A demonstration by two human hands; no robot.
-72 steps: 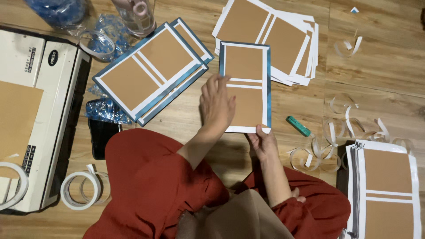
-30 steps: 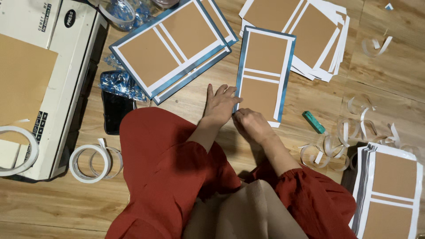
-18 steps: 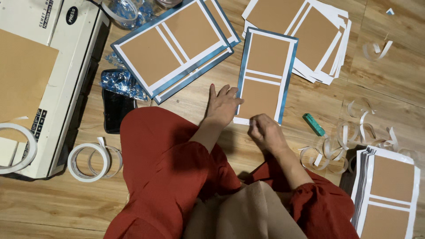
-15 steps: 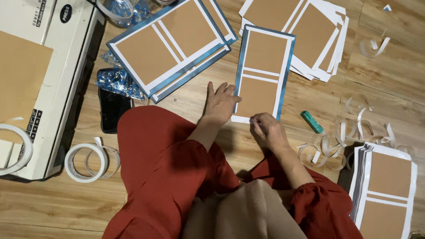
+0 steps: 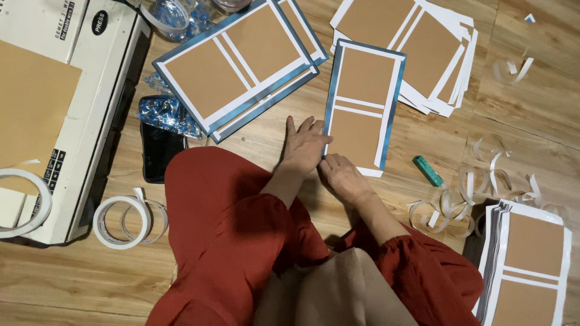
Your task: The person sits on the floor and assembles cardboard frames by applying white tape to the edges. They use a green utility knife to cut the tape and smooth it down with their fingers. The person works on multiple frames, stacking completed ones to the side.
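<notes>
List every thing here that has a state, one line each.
left hand: flat, pressing the card's left edge
right hand: fingers at the card's near corner
blue-edged card: flat on the floor
tape rolls: lying flat, end loose
phone: screen dark
green cutter: lying untouched

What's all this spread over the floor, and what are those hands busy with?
A person in red sleeves sits on the wooden floor. Both the left hand and right hand press on the near left corner of a blue-edged white sheet with two brown cardboard panels. Similar sheets lie in stacks around it. A white tape roll, curled white backing strips, a small green cutter and a white machine lie nearby.
</notes>
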